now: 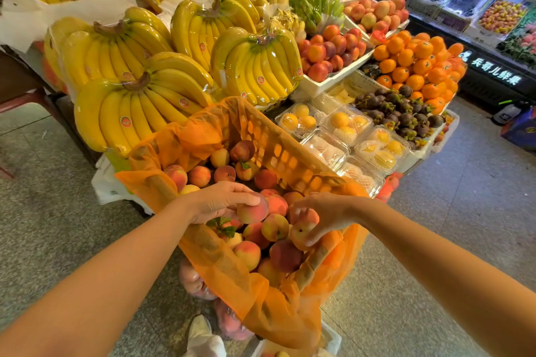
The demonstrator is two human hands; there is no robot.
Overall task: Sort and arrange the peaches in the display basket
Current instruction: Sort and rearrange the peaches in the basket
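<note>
An orange slatted display basket [285, 158], lined with orange mesh cloth [255, 295], holds many red-yellow peaches [275, 227]. My left hand [214, 201] reaches in from the left and grips a peach [253, 210] near the middle of the pile. My right hand [322, 213] comes in from the right and closes its fingers around another peach [301, 230] by the basket's right wall. More peaches [200, 175] lie deeper in the basket toward the far end.
Wrapped banana bunches [139, 107] stand behind the basket. Clear boxes of yellow fruit [348, 130], mangosteens [400, 113], oranges [417, 66] and a white crate of nectarines [327, 49] lie to the right. Bagged peaches [194, 281] sit on the floor below.
</note>
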